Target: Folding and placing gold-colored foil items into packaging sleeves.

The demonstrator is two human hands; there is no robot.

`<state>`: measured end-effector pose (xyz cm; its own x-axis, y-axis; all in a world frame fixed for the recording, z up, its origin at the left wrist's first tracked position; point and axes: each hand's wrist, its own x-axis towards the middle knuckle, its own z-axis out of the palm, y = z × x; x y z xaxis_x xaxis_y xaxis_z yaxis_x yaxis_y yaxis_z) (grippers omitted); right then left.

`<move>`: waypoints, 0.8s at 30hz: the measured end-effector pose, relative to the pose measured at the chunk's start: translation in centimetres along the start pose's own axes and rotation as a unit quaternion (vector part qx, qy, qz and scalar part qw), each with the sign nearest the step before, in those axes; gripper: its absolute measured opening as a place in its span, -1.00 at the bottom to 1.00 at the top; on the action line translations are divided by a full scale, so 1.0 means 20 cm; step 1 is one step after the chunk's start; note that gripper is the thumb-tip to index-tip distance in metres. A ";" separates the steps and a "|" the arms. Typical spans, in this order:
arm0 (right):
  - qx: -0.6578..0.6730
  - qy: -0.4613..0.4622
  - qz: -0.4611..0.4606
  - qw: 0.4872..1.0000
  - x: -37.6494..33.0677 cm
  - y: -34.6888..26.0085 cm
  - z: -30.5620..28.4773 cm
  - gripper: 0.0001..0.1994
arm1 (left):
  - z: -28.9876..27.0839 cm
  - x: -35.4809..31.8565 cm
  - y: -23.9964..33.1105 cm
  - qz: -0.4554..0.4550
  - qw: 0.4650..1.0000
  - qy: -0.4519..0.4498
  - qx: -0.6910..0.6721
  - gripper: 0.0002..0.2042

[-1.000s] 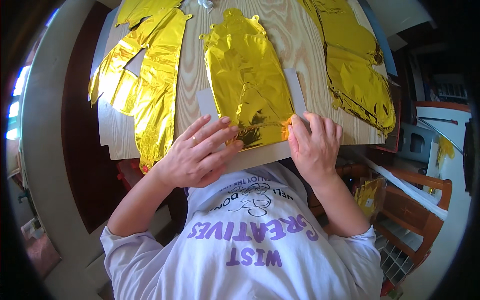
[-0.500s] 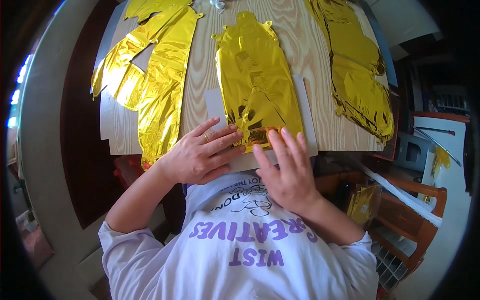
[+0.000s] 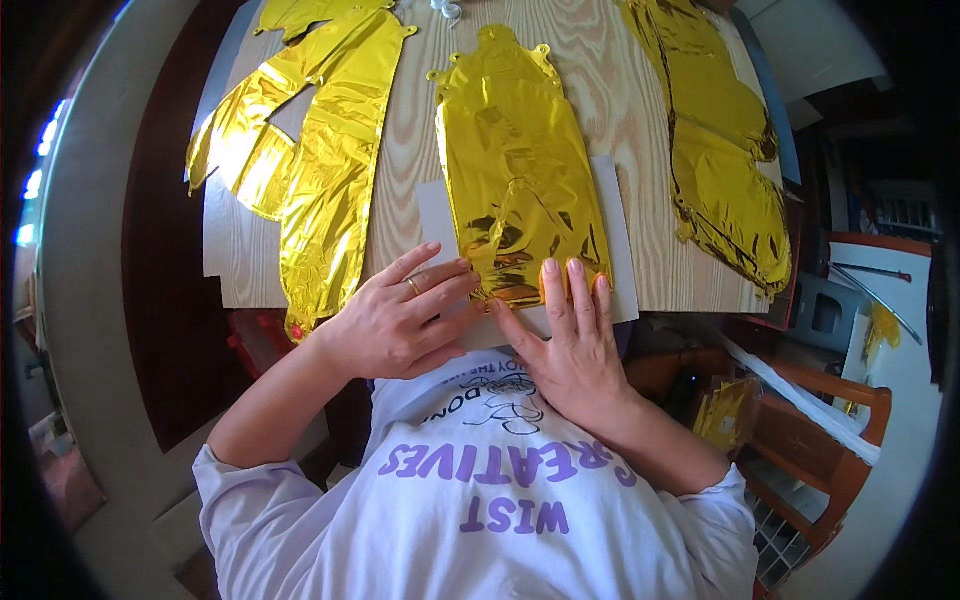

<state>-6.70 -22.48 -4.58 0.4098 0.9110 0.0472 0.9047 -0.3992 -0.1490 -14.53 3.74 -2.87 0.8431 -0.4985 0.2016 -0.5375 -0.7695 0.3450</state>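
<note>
A flat gold foil balloon (image 3: 515, 150) lies lengthwise before me, its narrow tabbed end pointing away. Under its near half is a pale grey board (image 3: 618, 240) that reaches the table's front edge. My left hand (image 3: 405, 315), with a ring on one finger, touches the balloon's near left corner, its fingers stretched out. My right hand (image 3: 570, 335) rests flat on the near right part of the foil with fingers spread. The foil is creased between the two hands. What lies under the fingertips is hidden.
More gold foil balloons lie on the wooden table (image 3: 410, 120): one piece (image 3: 335, 190) at left overhangs the front edge, another (image 3: 715, 150) is at right. A small white item (image 3: 447, 10) sits at the far edge. A wooden chair (image 3: 800, 440) stands at lower right.
My right hand has come down flat, its fingers straighter on the foil. The folded-looking near edge of the balloon now lies flatter. The left hand has stayed nearly in place.
</note>
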 end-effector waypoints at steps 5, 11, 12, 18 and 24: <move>-0.023 -0.033 0.000 0.999 -0.01 0.00 0.00 -0.40 | 0.03 0.16 0.06 0.037 0.997 0.069 0.007 -0.64; -0.016 -0.025 0.007 1.000 -0.01 0.00 0.00 -0.38 | 0.04 0.16 -0.14 -0.020 0.992 0.105 0.063 -0.68; -0.012 -0.025 0.010 1.000 -0.01 0.00 0.00 -0.38 | 0.02 0.18 -0.16 -0.042 0.991 0.104 0.070 -0.69; -0.007 -0.015 0.010 1.000 -0.02 0.00 0.01 -0.37 | -0.04 0.26 -0.45 -0.092 0.982 0.087 0.144 -0.71; -0.024 -0.019 0.011 0.999 -0.02 0.00 0.02 -0.34 | -0.07 0.54 -0.30 -0.041 0.968 0.142 0.200 -0.63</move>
<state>-6.85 -22.84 -4.92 0.4253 0.9050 0.0077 0.9007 -0.4224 -0.1021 -2.19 3.65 -1.48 0.8232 -0.3431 0.4524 -0.3838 -0.9234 -0.0018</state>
